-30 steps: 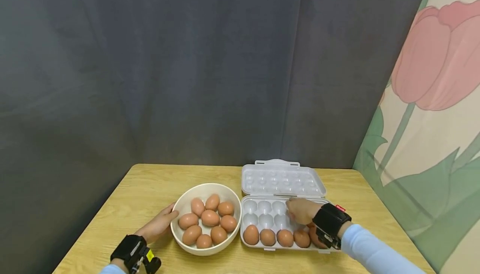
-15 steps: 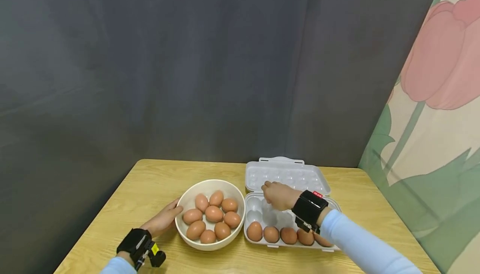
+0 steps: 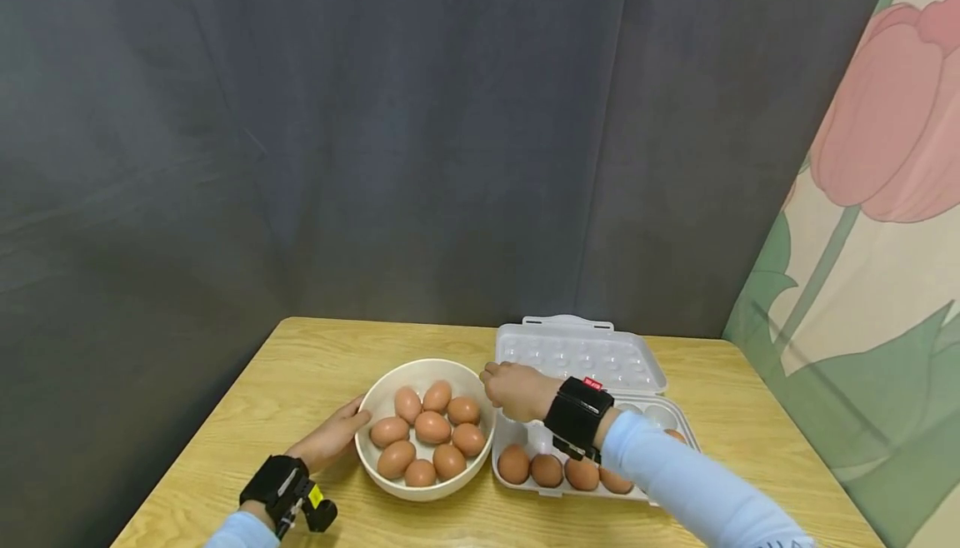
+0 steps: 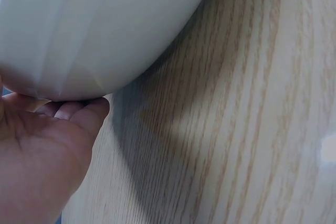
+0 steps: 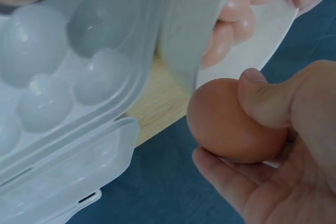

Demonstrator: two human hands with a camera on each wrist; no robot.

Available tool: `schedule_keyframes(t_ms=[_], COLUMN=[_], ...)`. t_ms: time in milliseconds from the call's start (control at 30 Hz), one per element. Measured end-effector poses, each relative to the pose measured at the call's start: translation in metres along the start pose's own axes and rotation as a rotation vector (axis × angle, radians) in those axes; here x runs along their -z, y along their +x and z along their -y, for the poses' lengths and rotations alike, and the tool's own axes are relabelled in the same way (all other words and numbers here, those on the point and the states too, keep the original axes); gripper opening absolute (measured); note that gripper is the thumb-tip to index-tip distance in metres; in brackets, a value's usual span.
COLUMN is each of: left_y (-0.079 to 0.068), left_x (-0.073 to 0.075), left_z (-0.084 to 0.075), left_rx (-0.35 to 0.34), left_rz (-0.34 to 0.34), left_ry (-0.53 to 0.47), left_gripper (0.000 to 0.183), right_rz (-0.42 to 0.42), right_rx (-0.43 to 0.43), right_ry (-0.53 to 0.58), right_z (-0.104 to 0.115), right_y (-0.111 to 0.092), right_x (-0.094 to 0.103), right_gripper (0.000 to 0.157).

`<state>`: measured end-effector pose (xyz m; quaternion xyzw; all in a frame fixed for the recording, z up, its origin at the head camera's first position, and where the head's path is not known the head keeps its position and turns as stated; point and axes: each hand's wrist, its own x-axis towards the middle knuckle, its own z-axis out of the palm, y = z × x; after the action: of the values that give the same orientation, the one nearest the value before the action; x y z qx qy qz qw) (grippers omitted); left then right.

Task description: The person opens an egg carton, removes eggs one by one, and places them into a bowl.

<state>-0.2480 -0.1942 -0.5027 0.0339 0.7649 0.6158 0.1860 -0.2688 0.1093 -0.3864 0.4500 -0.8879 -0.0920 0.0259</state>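
Observation:
A cream bowl [image 3: 365,460] with several brown eggs [image 3: 432,428] in it stands on the table. My left hand [image 3: 327,441] holds its left side, the thumb at the rim; in the left wrist view the fingertips touch the outer wall. Just above the bowl's right rim is my right hand [image 3: 521,390]. In the right wrist view it holds a brown egg [image 5: 236,121] between thumb and fingers, beside the bowl wall. Right of the bowl lies an open plastic egg carton [image 3: 513,433], with eggs along its front row. My right forearm hides part of the carton.
The carton's lid [image 3: 577,354] lies folded back toward the rear edge of the wooden table [image 3: 330,356]. Behind the table hangs a dark curtain [image 3: 420,156]. A wall with a painted tulip [image 3: 881,107] rises at the right.
My right hand has moved left, from over the carton's right part to the bowl's right rim. My left hand has stayed on the bowl. The head view has shifted slightly.

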Motion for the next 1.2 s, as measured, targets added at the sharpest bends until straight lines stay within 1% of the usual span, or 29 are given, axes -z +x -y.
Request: schedule_keyframes(t_ms=[167, 233, 267, 433, 500, 600, 700, 733, 767, 800, 833, 933, 1033, 1200], left_y=[0.001, 0.003, 0.004, 0.009, 0.009, 0.009, 0.008, 0.008, 0.009, 0.009, 0.009, 0.01, 0.01, 0.009], left_x=[-0.001, -0.003, -0.004, -0.009, -0.011, -0.012, -0.013, -0.014, -0.015, -0.015, -0.015, -0.017, -0.018, -0.02], left_z=[-0.002, -0.002, -0.002, -0.001, -0.001, -0.001, -0.003, -0.004, -0.004, -0.004, -0.005, -0.004, -0.004, -0.004], left_rx=[0.003, 0.002, 0.003, 0.005, 0.003, -0.001, -0.012, -0.018, -0.022, -0.028, -0.031, -0.044, -0.048, -0.049], left_rz=[-0.033, -0.034, -0.031, -0.009, -0.006, -0.005, 0.02, 0.025, 0.034, 0.041, 0.048, 0.062, 0.074, 0.074], left_ry=[0.013, 0.01, 0.01, 0.012, 0.014, 0.015, 0.013, 0.011, 0.012, 0.011, 0.004, -0.008, -0.017, -0.015], left_gripper=[0.051, 0.051, 0.051, 0.051, 0.051, 0.051, 0.051, 0.051, 0.051, 0.051, 0.051, 0.051, 0.052, 0.053], right_rz=[-0.046, -0.057, -0.058, -0.03, -0.012, -0.002, 0.009, 0.029, 0.058, 0.071, 0.082, 0.101, 0.083, 0.062], right_rx=[0.054, 0.059, 0.058, 0.087, 0.104, 0.112, 0.101, 0.078, 0.044, 0.022, -0.004, -0.004, 0.058, 0.085], right_ry=[0.0, 0.013, 0.026, 0.131, 0.158, 0.148, 0.138, 0.18, 0.25, 0.289, 0.312, 0.298, 0.146, 0.154], right_z=[0.007, 0.009, 0.01, 0.017, 0.019, 0.023, 0.027, 0.028, 0.03, 0.032, 0.034, 0.038, 0.041, 0.045], right_y=[0.016, 0.022, 0.025, 0.035, 0.039, 0.046, 0.052, 0.054, 0.055, 0.057, 0.058, 0.062, 0.066, 0.07], right_x=[-0.002, -0.004, -0.006, -0.014, -0.016, -0.018, -0.019, -0.02, -0.021, -0.022, -0.023, -0.028, -0.031, -0.032], right_gripper=[0.011, 0.009, 0.011, 0.001, 0.009, 0.009, 0.008, 0.006, 0.006, 0.006, 0.011, 0.018, 0.019, 0.002])
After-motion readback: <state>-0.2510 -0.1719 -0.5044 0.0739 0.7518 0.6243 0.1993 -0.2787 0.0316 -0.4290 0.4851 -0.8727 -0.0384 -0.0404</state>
